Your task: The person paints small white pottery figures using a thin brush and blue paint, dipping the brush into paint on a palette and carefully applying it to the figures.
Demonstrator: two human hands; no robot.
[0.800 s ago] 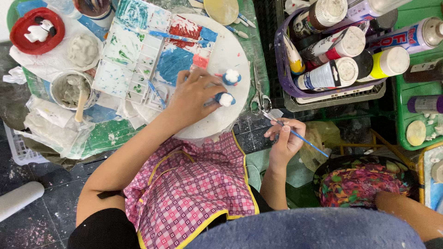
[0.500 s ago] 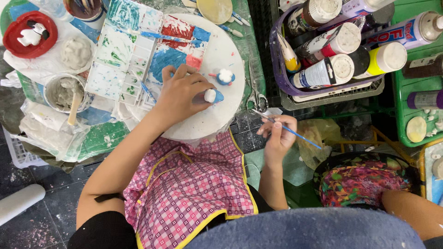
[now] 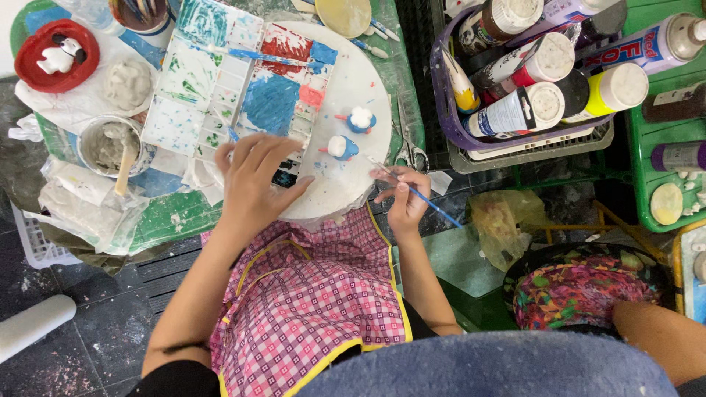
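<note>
Two small blue-and-white figurines [image 3: 343, 147] [image 3: 360, 119] stand on a round white board [image 3: 360, 73]. My left hand [image 3: 254, 176] lies open with its fingers spread over the near edge of the paint-smeared palette [image 3: 220, 81], just left of the nearer figurine and not touching it. My right hand [image 3: 401, 195] pinches a thin blue-handled paintbrush [image 3: 434, 209] at the board's near right edge. The brush tip points toward the nearer figurine and is a short way from it.
A purple basket of paint bottles [image 3: 448, 110] stands at the right, with scissors [image 3: 408, 147] beside the board. At the left are a red dish [image 3: 29, 70] holding a white figure and a grey bowl [image 3: 92, 129] with a stick. A paint-splashed bowl [image 3: 581, 294] sits at lower right.
My left hand has let go of the nearer figurine and drawn back left onto the palette's edge. My right hand with the brush has moved up to the board's edge.
</note>
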